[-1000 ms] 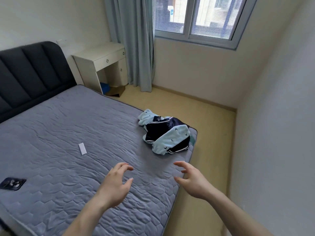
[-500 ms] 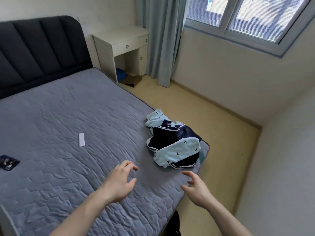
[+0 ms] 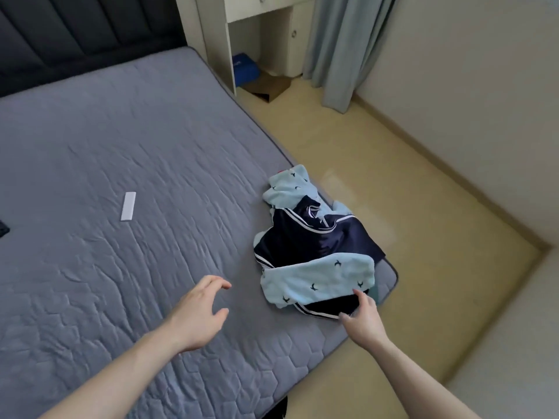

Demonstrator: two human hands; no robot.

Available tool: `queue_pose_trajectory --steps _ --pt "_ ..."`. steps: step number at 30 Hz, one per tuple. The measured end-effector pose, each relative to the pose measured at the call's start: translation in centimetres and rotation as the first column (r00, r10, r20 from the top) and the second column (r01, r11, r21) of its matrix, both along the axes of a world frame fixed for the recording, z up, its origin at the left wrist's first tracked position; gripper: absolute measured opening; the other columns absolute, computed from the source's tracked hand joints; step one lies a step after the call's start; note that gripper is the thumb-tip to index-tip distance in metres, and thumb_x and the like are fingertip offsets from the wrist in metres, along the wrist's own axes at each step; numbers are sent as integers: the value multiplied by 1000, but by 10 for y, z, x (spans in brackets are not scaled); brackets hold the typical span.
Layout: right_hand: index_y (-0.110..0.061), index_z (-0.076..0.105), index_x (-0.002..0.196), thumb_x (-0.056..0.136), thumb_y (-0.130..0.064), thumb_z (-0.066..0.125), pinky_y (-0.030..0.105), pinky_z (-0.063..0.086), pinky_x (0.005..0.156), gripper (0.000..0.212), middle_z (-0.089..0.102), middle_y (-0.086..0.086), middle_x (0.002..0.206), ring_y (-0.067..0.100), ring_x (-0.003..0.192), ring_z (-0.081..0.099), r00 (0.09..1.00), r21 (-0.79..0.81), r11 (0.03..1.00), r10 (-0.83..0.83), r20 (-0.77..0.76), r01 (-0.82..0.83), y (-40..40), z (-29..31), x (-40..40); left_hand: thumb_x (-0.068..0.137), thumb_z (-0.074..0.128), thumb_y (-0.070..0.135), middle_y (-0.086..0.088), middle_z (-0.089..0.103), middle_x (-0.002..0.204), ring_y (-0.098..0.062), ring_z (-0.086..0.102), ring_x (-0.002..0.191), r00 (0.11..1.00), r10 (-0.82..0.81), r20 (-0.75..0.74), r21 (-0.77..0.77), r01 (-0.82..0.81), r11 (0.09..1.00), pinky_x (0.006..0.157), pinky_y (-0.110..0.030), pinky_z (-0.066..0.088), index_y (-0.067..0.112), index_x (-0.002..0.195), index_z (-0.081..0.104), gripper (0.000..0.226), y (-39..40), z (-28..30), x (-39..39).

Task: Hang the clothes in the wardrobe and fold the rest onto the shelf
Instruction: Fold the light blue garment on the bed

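A crumpled pile of clothes lies at the near right corner of the grey mattress point(image 3: 127, 140). In it a navy garment with white stripes point(image 3: 314, 240) is tangled with a light blue garment printed with small dark birds point(image 3: 320, 281). My right hand point(image 3: 361, 320) reaches the pile's near edge, its fingertips touching the dark striped hem, fingers spread. My left hand point(image 3: 198, 313) hovers above the mattress to the left of the pile, fingers loosely curved and holding nothing. No wardrobe is in view.
A small white remote-like bar point(image 3: 128, 206) lies on the mattress at the left. A dark object point(image 3: 3, 228) shows at the left edge. Beyond the bed stand a white bedside desk point(image 3: 242, 13), a blue box point(image 3: 244, 69) under it, and a curtain point(image 3: 341, 49).
The view has tilted down and closed in on the pile. My right hand moved forward from above the bed edge to the pile's near hem. My left hand stayed beside it.
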State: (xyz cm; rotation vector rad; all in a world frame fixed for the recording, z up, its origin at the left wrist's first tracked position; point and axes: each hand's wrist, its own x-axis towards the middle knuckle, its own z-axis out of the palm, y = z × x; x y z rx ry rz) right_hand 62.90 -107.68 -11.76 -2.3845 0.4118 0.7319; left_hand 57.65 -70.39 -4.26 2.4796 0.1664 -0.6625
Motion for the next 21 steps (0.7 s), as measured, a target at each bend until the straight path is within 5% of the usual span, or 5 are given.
queue_pose_trajectory --steps 8,13,15,18,21 --pt "-19 12 162 94 -27 64 42 43 105 86 -1 5 170 39 139 40 932 -151 920 357 -54 -361 28 -130 94 97 58 34 19 32 149 -12 50 132 994 38 -105 55 -32 998 110 -32 40 33 138 48 43 -19 -114 56" --pt "-21 4 164 91 -13 60 34 45 79 92 -10 0 171 32 126 55 839 -298 788 535 -100 -538 61 -195 137 97 58 35 19 31 148 -13 53 128 986 64 -155 113 -47 992 106 -29 39 33 136 49 40 -8 -159 55" --pt "-20 11 163 92 -13 58 33 45 77 86 8 1 170 29 123 60 814 -315 754 566 -133 -576 75 -210 146 98 58 34 19 31 150 -13 52 131 982 81 -168 134 -58 989 106 -26 37 32 135 50 38 -3 -169 48" --pt "-18 51 132 94 -14 51 34 45 74 38 58 6 134 30 109 65 764 -326 694 613 -201 -642 90 -212 145 98 58 35 19 30 152 -11 52 131 976 102 -193 146 -74 986 107 -26 38 34 133 51 36 8 -175 33" --pt "-20 61 98 94 -25 53 32 45 72 11 66 2 104 28 97 66 718 -257 670 650 -249 -696 101 -198 124 98 56 38 22 27 151 -9 53 128 970 113 -214 152 -81 985 104 -27 40 36 132 50 35 18 -168 18"
